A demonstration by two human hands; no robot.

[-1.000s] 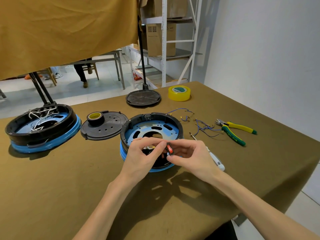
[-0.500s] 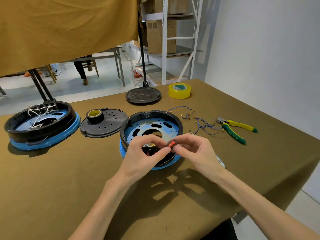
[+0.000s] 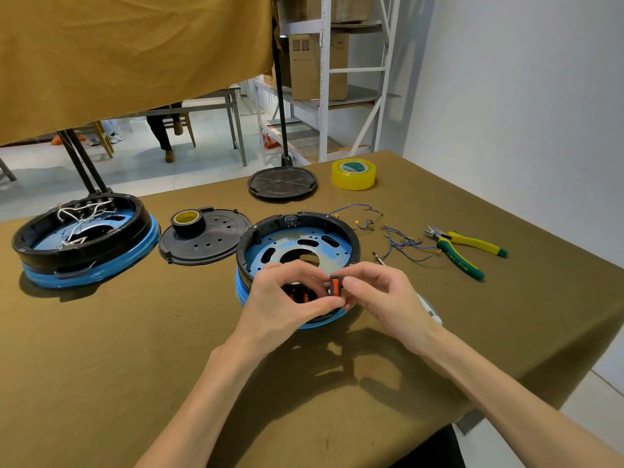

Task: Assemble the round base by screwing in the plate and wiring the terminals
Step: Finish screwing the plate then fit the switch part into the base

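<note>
Both hands pinch a small black switch with a shiny orange-red button (image 3: 335,286): the right hand (image 3: 385,298) holds it between thumb and curled fingers, and the left hand (image 3: 287,298) nips its lower edge with its fingertips. Just under the grip sits the round black plastic base with a blue band and a blue metal plate full of holes (image 3: 297,244), on the brown cloth table (image 3: 118,349). This looks like the wiring step, with the switch being readied. Next, it likely needs turning the right way and pushing into its slot in the near wall, where other red bits show dimly. Right of the grip lie thin blue wires with tiny metal ends (image 3: 401,243), then green-and-yellow pliers (image 3: 462,248). Left sit a flat black lid with a tape roll (image 3: 202,236) and a second round base with white wires (image 3: 84,238).
</note>
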